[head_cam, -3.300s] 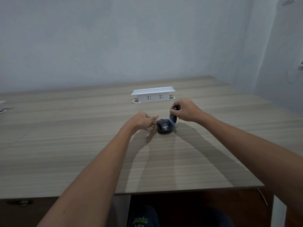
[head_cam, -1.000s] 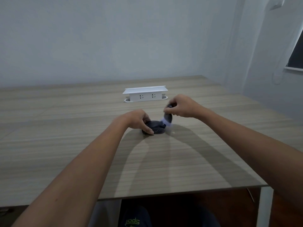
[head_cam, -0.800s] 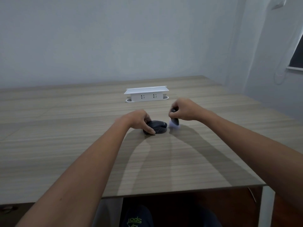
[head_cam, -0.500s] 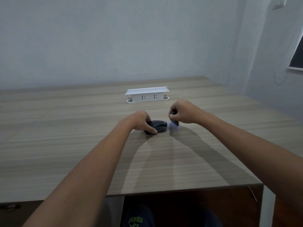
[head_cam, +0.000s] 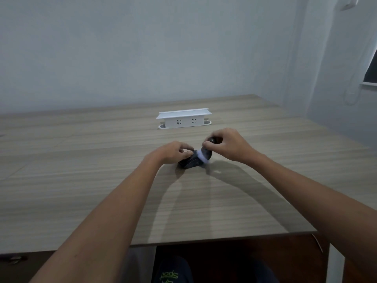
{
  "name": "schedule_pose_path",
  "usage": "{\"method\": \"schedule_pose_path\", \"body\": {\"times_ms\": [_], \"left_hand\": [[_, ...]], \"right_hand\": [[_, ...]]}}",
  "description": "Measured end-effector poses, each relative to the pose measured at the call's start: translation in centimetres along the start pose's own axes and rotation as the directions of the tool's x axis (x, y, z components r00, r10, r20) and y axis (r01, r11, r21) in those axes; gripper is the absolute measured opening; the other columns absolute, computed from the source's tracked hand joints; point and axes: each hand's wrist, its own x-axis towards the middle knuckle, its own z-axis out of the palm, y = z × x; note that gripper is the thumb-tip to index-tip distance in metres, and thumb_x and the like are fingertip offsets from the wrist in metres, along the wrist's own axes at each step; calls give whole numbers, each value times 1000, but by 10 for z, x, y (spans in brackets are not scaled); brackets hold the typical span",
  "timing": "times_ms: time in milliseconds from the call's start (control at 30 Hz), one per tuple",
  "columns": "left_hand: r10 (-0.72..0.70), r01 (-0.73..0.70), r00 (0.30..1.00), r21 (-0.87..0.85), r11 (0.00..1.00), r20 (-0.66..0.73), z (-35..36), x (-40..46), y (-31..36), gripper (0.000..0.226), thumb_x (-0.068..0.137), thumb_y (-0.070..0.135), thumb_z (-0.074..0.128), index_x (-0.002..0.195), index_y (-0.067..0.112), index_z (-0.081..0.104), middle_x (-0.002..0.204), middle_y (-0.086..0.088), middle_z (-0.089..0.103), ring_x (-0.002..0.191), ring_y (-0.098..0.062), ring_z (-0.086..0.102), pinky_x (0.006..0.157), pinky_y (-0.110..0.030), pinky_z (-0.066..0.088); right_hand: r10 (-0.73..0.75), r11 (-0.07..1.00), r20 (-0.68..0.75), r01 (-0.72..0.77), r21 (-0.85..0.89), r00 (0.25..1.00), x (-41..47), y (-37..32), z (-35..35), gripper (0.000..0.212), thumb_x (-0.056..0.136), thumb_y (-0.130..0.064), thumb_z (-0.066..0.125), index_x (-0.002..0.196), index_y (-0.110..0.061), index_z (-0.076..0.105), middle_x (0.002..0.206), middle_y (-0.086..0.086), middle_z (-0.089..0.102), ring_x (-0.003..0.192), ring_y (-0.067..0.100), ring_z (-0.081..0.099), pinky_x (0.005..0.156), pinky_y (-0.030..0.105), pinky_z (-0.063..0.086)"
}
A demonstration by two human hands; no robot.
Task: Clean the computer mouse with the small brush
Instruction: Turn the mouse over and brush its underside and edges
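Head view, near to far. Wooden table (head_cam: pixel 102 180) with both forearms reaching forward. Left hand (head_cam: pixel 171 153) curls over the dark computer mouse (head_cam: pixel 190 162), fingertips pressing its far-left side. Right hand (head_cam: pixel 228 145), just right of the mouse, pinches the small brush (head_cam: pixel 205 154); its pale bristles touch the mouse's right end. Beyond both hands, well apart, stands a white socket box (head_cam: pixel 183 118).

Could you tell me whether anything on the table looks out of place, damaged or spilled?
Nothing stands out. The mouse sits on the table, steadied by the left hand, while the right hand holds the brush against it. The socket box stands upright behind.
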Motion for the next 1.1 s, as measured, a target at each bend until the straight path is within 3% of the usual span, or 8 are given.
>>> {"method": "schedule_pose_path", "body": {"times_ms": [67,200,367,500,633,800,967,1100], "left_hand": [[0,0,1000,-15,1000,-5,1,1,-2,41,102,35,53,142,26,58,137,-9,65,125,-24,60,110,-36,44],[-16,15,1000,-63,998,-12,3,1,-4,42,102,35,54,143,25,58,134,-10,67,122,-25,62,110,-36,45],[-19,17,1000,-85,996,-23,4,3,-3,41,102,34,55,141,25,60,131,-10,68,119,-24,63,102,-30,45],[-32,29,999,-99,995,-34,5,3,-2,42,101,36,56,141,26,60,129,-11,69,119,-25,63,106,-34,46],[-28,23,999,-96,995,-47,4,2,-1,41,101,34,57,140,24,61,131,-11,68,120,-25,63,104,-32,46],[-33,27,998,-109,994,-57,7,1,2,41,101,33,56,140,22,61,130,-13,68,119,-26,63,104,-32,46],[-27,21,998,-96,995,-61,6,0,2,40,101,34,56,138,23,63,130,-11,69,115,-23,64,95,-28,46],[-49,42,997,-112,993,-64,7,-1,4,42,101,34,56,140,22,61,134,-13,67,123,-26,63,105,-33,45]], "right_hand": [[21,1000,56,-22,16,998,-2,4,0,10,81,-22,70,77,-19,79,65,-1,70,58,7,58,59,25,47],[47,995,-29,-49,-89,998,-3,15,-4,12,81,-15,67,76,-13,78,68,-4,73,65,10,65,64,25,48],[51,996,84,-57,71,995,-4,10,-2,11,83,-24,71,80,-19,79,62,-6,67,52,3,56,54,20,47],[55,994,-14,-57,-98,998,-1,13,-3,15,82,-17,66,72,-19,77,64,-7,68,58,0,56,61,20,40],[22,1000,131,-20,-15,991,-3,2,-1,11,83,-28,70,79,-24,79,57,-15,65,52,-3,56,54,14,42],[32,966,-3,-31,-257,999,4,3,1,17,84,-14,63,84,-9,79,80,0,75,75,16,66,66,26,44],[-40,992,186,62,-111,982,2,-14,7,13,85,-25,69,86,-18,80,60,-17,64,57,-4,58,57,13,39],[-30,957,41,41,-287,999,6,-8,6,17,85,-14,64,88,-10,79,81,2,75,72,13,63,66,26,45]]}}
